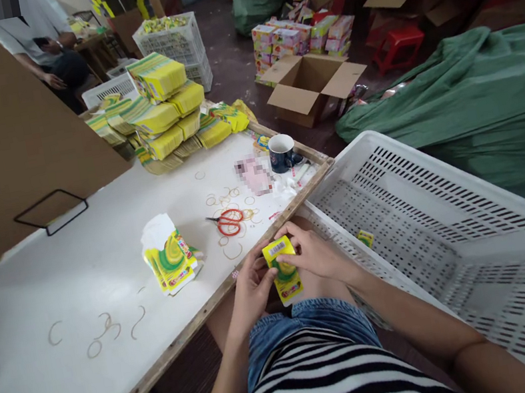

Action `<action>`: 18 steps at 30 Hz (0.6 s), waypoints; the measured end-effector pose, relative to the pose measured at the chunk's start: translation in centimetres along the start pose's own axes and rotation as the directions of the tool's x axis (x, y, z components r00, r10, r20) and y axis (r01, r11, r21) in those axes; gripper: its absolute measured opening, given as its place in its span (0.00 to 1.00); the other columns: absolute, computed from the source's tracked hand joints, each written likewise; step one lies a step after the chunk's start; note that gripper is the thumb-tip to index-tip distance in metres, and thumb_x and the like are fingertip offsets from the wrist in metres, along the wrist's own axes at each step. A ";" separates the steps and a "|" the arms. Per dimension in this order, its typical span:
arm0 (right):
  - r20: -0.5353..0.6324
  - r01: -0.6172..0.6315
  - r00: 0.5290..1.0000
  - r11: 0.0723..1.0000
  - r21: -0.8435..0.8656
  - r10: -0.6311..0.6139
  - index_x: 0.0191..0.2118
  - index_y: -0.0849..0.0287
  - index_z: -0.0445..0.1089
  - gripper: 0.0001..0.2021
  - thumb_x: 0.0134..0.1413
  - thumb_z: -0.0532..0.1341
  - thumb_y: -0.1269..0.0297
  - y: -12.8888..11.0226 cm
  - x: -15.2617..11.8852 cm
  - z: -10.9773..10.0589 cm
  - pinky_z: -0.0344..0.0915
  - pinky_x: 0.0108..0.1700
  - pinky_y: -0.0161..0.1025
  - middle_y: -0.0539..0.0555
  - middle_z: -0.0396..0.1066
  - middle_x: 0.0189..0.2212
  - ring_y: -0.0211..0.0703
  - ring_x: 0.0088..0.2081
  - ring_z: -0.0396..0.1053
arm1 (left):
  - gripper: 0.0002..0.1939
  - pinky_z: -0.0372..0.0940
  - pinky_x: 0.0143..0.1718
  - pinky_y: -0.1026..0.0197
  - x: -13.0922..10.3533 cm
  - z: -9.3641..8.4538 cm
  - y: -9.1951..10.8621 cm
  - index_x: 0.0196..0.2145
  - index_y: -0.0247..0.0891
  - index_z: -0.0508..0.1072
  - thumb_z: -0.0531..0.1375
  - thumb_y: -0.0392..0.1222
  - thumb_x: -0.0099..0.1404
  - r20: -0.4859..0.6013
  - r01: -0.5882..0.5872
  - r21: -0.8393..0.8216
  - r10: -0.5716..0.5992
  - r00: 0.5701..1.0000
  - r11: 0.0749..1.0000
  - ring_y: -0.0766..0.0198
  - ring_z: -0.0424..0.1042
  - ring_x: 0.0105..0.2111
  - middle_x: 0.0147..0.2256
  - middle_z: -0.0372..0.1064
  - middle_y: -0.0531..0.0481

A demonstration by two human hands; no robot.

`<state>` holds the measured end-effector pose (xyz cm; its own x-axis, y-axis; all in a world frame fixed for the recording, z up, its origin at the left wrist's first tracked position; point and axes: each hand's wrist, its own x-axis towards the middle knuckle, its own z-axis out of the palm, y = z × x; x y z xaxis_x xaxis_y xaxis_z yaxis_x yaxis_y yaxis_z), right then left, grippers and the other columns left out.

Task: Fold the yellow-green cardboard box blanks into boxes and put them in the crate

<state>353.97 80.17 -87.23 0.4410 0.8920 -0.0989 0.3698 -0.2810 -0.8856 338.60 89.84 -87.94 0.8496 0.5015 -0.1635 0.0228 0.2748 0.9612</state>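
Note:
Over my lap, a small yellow and green printed carton (283, 273) with a barcode near its upper end is held between both hands. My left hand (254, 285) pinches its left edge, thumb on the front. On the right edge and upper front are the fingers of my right hand (313, 250). Whether the carton's ends are folded in is hard to make out. A small stack of similar flat cartons (170, 259) lies on the white table (117, 269), left of my hands. Red-handled scissors (229, 221) rest among loose rubber bands (232, 250) beyond my hands.
To my right stands a white perforated crate (454, 244) with a yellow carton (364, 237) inside. Bundled yellow cartons (166, 108) are piled at the table's far end. A dark mug (283, 154) sits near the corner. An open cardboard box (308, 83) and green sacks (471, 112) are beyond.

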 end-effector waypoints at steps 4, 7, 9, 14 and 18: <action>0.051 0.036 0.998 0.999 0.036 -0.038 0.47 0.55 0.64 0.17 0.51 0.63 0.65 0.9 -0.3 -0.3 0.59 0.27 0.32 0.47 0.74 0.26 0.40 0.26 0.71 | 0.28 0.70 0.32 0.63 0.2 -0.1 0.2 0.56 0.39 0.64 0.65 0.41 0.59 0.006 0.004 -0.038 -0.004 1.000 0.999 0.61 0.75 0.33 0.44 0.75 0.42; 0.056 0.030 0.998 0.999 0.023 -0.032 0.49 0.54 0.63 0.19 0.50 0.62 0.66 1.3 -0.5 -0.1 0.58 0.26 0.31 0.45 0.72 0.24 0.39 0.24 0.69 | 0.27 0.70 0.33 0.62 0.2 0.1 0.1 0.55 0.39 0.65 0.65 0.40 0.59 0.017 0.003 -0.038 -0.003 1.000 0.999 0.59 0.76 0.35 0.43 0.75 0.42; 0.005 0.007 1.000 1.000 -0.017 -0.007 0.48 0.53 0.63 0.18 0.49 0.62 0.68 1.3 -0.5 0.3 0.57 0.26 0.31 0.45 0.71 0.24 0.38 0.24 0.68 | 0.27 0.70 0.32 0.63 0.2 0.3 -0.2 0.56 0.40 0.66 0.65 0.39 0.59 0.007 0.004 -0.031 -0.004 1.000 1.000 0.60 0.76 0.33 0.43 0.75 0.43; -0.044 0.022 0.999 0.997 -0.072 -0.025 0.50 0.53 0.66 0.20 0.49 0.62 0.67 1.0 -0.5 0.4 0.59 0.28 0.32 0.47 0.72 0.26 0.39 0.25 0.67 | 0.27 0.70 0.38 0.61 0.5 0.3 -0.4 0.54 0.40 0.67 0.66 0.40 0.58 -0.045 -0.017 -0.054 0.015 0.999 0.998 0.57 0.76 0.40 0.45 0.75 0.43; -0.045 0.110 0.993 0.984 0.140 -0.105 0.50 0.56 0.70 0.16 0.57 0.58 0.60 1.4 -0.7 -0.4 0.63 0.30 0.34 0.52 0.74 0.33 0.39 0.29 0.69 | 0.27 0.71 0.39 0.60 0.7 -0.1 0.0 0.54 0.38 0.65 0.66 0.40 0.58 -0.014 -0.015 -0.051 0.015 1.000 0.999 0.56 0.76 0.41 0.44 0.76 0.42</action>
<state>354.52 79.03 -88.28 0.4360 0.8998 0.0152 0.2985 -0.1286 -0.9457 339.10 90.27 -88.12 0.8423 0.5170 -0.1524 -0.0173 0.3086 0.9510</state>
